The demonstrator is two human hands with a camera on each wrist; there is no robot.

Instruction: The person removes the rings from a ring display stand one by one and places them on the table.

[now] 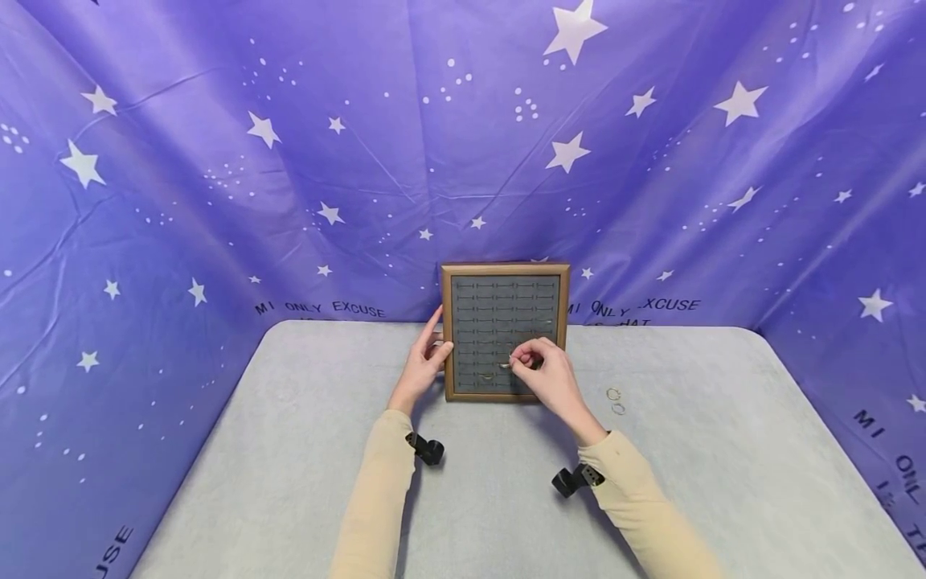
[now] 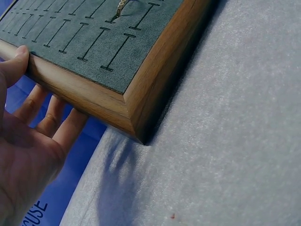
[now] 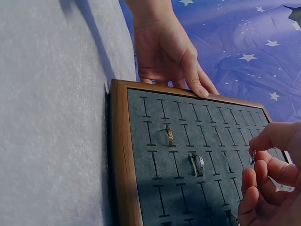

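Note:
A wooden-framed ring display tray (image 1: 447,322) stands upright on the table, its dark grey-green panel cut with rows of slots. My left hand (image 1: 419,371) holds its left edge, thumb on the front rim and fingers behind. In front of the panel, my right hand (image 1: 551,378) pinches a small silver ring (image 3: 252,157) between thumb and fingers. A gold ring (image 3: 170,135) and a wider silver ring (image 3: 200,165) sit in slots near the lower left. Part of another ring (image 3: 230,217) shows at the bottom of the right wrist view.
Two loose rings, one gold (image 1: 613,394) and one silver (image 1: 618,408), lie on the pale grey table (image 1: 304,450) to the right of the tray. A purple star-printed cloth (image 1: 405,161) hangs close behind and along both sides.

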